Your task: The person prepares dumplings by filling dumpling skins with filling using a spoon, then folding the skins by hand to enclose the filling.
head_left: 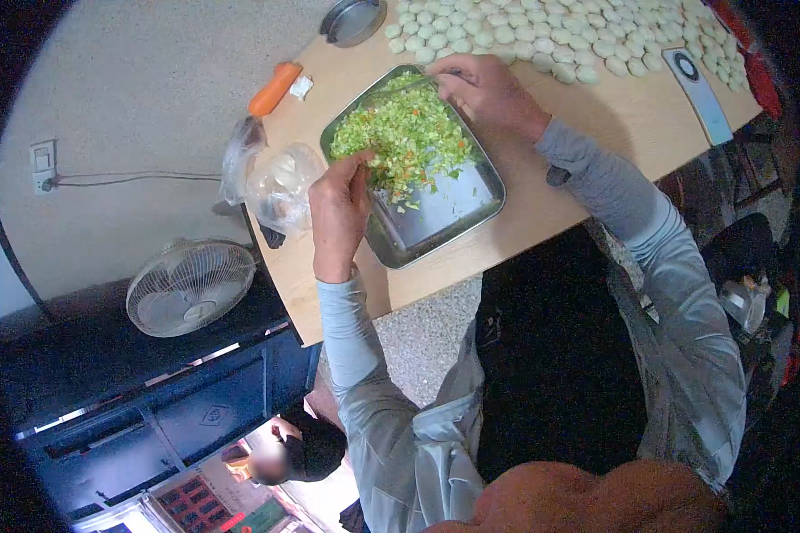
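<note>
A metal tray [484, 210] on the wooden table holds chopped green vegetables [400, 129] with small orange bits, heaped toward its far part; its near right part shows bare metal. My left hand [341, 204] is over the tray's left edge, its fingers pinched together at the vegetables; whatever is between them is hidden. At the tray's far right, my right hand [489, 89] grips the handle of a utensil, whose thin dark length reaches left over the vegetables.
Many pale dough rounds [542, 35] cover the table's far side. A phone [698, 96] lies at the right. Left of the tray are plastic bags [284, 186], a carrot [274, 89] and a round metal tin [353, 22]. A fan [191, 289] and a person [307, 449] are lower left.
</note>
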`<state>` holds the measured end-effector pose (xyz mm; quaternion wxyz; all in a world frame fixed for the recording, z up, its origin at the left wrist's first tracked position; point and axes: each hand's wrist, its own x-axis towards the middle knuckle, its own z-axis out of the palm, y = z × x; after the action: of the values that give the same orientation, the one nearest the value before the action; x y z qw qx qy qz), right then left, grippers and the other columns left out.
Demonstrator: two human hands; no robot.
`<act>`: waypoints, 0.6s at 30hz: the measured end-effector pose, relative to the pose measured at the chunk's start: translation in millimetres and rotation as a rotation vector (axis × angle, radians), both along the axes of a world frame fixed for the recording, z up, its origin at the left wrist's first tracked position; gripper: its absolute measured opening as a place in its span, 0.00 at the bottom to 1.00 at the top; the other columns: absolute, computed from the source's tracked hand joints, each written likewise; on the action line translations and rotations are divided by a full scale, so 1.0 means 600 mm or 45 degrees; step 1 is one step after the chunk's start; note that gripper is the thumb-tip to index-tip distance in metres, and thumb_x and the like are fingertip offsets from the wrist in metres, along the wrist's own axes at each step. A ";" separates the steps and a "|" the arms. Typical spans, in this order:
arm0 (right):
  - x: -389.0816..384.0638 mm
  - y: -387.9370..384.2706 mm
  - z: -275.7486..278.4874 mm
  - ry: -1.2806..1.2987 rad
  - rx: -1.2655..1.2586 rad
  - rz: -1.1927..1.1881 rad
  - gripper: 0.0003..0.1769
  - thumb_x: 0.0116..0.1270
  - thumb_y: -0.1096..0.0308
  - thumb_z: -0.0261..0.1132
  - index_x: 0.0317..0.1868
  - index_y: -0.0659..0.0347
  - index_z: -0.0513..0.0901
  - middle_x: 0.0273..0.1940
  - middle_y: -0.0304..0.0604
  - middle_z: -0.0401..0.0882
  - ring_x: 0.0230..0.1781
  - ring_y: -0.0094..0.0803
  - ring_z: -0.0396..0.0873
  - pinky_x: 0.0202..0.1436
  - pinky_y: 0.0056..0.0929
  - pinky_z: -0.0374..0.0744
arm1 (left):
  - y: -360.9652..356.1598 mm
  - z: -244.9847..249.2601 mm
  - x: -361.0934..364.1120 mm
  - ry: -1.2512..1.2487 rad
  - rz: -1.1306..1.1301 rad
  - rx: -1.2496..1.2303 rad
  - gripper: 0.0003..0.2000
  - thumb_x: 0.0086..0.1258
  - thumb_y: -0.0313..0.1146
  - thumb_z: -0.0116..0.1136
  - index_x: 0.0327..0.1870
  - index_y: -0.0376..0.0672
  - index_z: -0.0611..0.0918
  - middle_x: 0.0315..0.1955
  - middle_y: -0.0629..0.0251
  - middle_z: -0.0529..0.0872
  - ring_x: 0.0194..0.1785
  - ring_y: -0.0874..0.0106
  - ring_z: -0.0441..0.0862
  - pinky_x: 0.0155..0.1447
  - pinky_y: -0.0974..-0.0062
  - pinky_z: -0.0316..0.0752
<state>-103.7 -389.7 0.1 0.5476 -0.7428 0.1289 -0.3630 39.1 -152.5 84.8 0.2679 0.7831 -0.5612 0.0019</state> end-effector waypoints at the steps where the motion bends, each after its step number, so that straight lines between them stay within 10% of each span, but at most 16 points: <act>1: 0.000 0.000 -0.001 -0.029 0.042 0.006 0.15 0.72 0.67 0.62 0.53 0.67 0.84 0.33 0.43 0.87 0.32 0.26 0.83 0.39 0.29 0.82 | 0.001 -0.001 0.005 -0.016 -0.041 -0.004 0.08 0.67 0.21 0.62 0.45 0.37 0.87 0.39 0.47 0.88 0.41 0.50 0.88 0.45 0.62 0.81; 10: 0.000 -0.012 -0.009 0.167 0.109 -0.022 0.17 0.76 0.72 0.60 0.62 0.66 0.78 0.42 0.40 0.86 0.40 0.23 0.83 0.39 0.24 0.82 | -0.047 -0.034 -0.019 -0.134 -0.070 0.059 0.10 0.63 0.24 0.66 0.45 0.41 0.88 0.34 0.53 0.85 0.40 0.51 0.84 0.45 0.58 0.79; 18: 0.010 -0.015 -0.020 -0.011 -0.039 -0.159 0.15 0.69 0.67 0.63 0.50 0.69 0.84 0.36 0.52 0.87 0.34 0.37 0.88 0.42 0.36 0.84 | -0.041 -0.050 -0.015 -0.043 -0.167 0.187 0.07 0.61 0.28 0.70 0.39 0.41 0.89 0.33 0.55 0.86 0.38 0.54 0.85 0.41 0.60 0.79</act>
<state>-97.7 -398.8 -11.6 0.5129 -0.7402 0.1668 -0.4016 30.2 -177.2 54.6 0.2000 0.7620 -0.6144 -0.0436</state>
